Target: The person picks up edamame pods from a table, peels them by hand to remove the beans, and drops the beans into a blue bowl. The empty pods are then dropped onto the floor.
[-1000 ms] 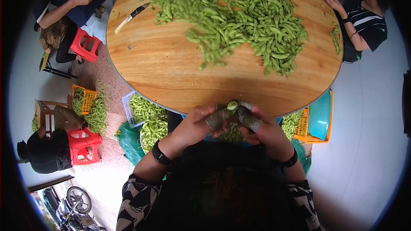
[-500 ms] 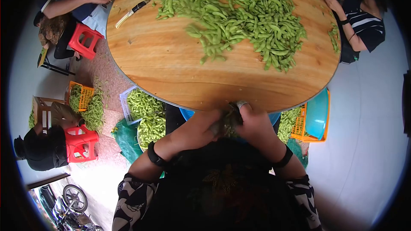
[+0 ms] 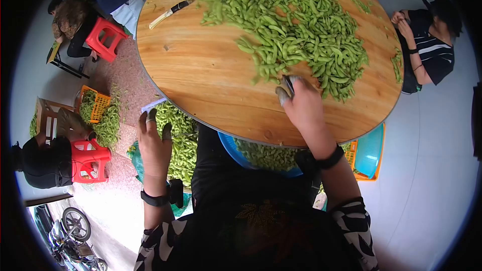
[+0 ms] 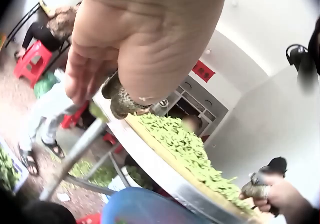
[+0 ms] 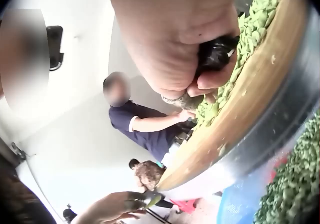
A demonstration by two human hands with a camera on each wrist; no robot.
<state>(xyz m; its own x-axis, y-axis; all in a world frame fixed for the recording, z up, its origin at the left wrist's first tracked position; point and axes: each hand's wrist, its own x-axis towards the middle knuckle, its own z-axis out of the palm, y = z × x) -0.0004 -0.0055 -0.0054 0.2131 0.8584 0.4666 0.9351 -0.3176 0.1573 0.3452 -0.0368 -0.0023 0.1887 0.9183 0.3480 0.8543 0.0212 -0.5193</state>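
My right hand (image 3: 306, 108) reaches over the round wooden table (image 3: 216, 95), fingertips right at the near edge of a heap of green bean pods (image 3: 311, 35). Its curled fingers grip a small black object (image 5: 216, 54), mostly hidden in the palm; I cannot tell what kind it is. Off the table's left side, my left hand (image 3: 153, 148) hangs with its fingers spread, over more pods (image 3: 183, 145) in containers below. Grey wraps cover the thumb and a fingertip on both hands. A blue basin (image 3: 228, 146) with green beans (image 3: 271, 156) stands below the table's near edge.
A knife (image 3: 170, 14) lies on the table's left side. People sit or stand around the table, one at the right (image 3: 432, 45). Red stools (image 3: 106, 37) and an orange crate (image 3: 100, 105) stand at the left; a teal tub (image 3: 369, 153) is at the right.
My hands were together over the basin, with a pod between them a second ago. They have parted: the left out to the left, the right forward to the heap.
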